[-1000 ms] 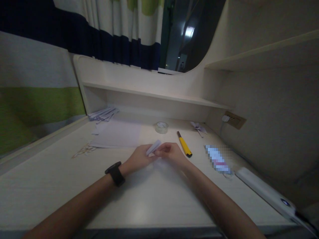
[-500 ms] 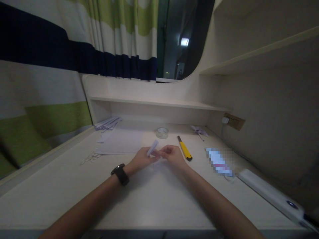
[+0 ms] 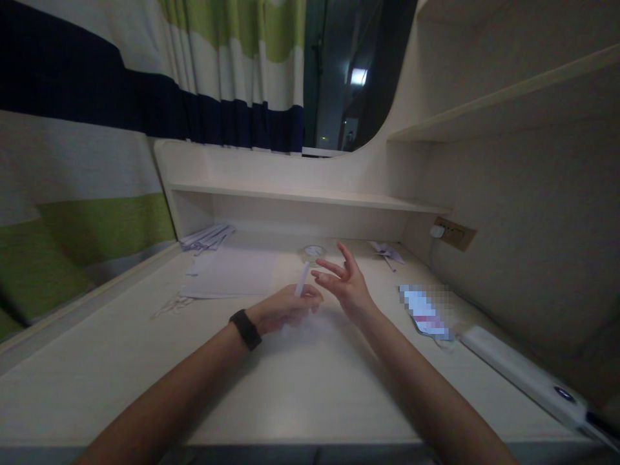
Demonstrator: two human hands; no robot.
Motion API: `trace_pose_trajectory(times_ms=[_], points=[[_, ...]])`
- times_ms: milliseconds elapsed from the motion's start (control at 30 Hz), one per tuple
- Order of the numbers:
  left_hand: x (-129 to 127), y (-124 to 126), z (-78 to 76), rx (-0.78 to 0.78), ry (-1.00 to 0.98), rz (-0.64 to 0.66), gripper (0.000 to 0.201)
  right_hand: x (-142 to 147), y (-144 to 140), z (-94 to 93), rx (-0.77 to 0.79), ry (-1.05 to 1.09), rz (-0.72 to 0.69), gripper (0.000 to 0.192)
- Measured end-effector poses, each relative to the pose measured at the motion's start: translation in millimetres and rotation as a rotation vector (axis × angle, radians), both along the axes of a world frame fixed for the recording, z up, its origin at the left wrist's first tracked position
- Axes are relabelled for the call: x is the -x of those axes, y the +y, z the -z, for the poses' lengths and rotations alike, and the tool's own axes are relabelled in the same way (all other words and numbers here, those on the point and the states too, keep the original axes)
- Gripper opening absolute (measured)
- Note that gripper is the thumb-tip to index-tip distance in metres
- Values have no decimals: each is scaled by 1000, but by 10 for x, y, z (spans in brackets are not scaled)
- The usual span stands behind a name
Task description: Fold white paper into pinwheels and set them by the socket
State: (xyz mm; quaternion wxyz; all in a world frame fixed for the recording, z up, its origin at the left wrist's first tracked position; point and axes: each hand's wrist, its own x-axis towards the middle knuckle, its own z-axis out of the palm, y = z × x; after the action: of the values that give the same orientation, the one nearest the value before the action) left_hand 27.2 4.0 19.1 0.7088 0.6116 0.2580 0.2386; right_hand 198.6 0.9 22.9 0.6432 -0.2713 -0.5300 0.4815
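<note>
My left hand (image 3: 281, 309), with a black watch on its wrist, is closed around a narrow white folded paper strip (image 3: 302, 279) that sticks up between thumb and fingers. Just to its right, my right hand (image 3: 349, 284) is raised over the desk with its fingers spread and nothing in them. Beyond the fingertips lies a clear roll of tape (image 3: 314, 252), partly covered by the hand. The yellow utility knife does not show now; my right hand covers the spot where it lay.
White paper sheets (image 3: 232, 271) lie at the left back, beside a pile of folded paper strips (image 3: 208, 237). A paper pinwheel (image 3: 387, 252) sits at the right back. Further right are a phone (image 3: 426, 313), a long white device (image 3: 523, 371) and a wall socket (image 3: 455, 234).
My right hand has come away from my left, moved up toward the tape and spread its fingers. My left hand has shifted slightly right, and the paper strip stands more upright.
</note>
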Motion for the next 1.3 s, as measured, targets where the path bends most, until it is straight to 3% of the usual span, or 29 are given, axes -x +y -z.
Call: trace_pose_trajectory(times_ms=[100, 300, 433, 567, 800, 967, 1133, 1300], points=[[-96, -40, 22, 44, 1, 94, 31, 83, -64, 18, 48, 46, -119, 103], [-173, -78, 136, 63, 12, 86, 30, 154, -57, 98, 69, 61, -23, 96], [-179, -53, 215, -100, -111, -81, 31, 135, -2, 143, 81, 110, 74, 93], [-198, -41, 247, -338, -61, -339, 32, 107, 43, 174, 93, 157, 159, 91], [-187, -48, 206, -525, 21, -471, 31, 91, 35, 146, 100, 143, 158, 89], [-155, -19, 211, -641, 153, -596, 34, 38, 43, 129, 90, 0, 205, 80], [-82, 33, 207, -726, 255, -561, 37, -41, 87, 125, 65, -155, 180, 78], [32, 78, 188, -731, 236, -478, 38, -109, 116, 124, 87, -108, 212, 74]])
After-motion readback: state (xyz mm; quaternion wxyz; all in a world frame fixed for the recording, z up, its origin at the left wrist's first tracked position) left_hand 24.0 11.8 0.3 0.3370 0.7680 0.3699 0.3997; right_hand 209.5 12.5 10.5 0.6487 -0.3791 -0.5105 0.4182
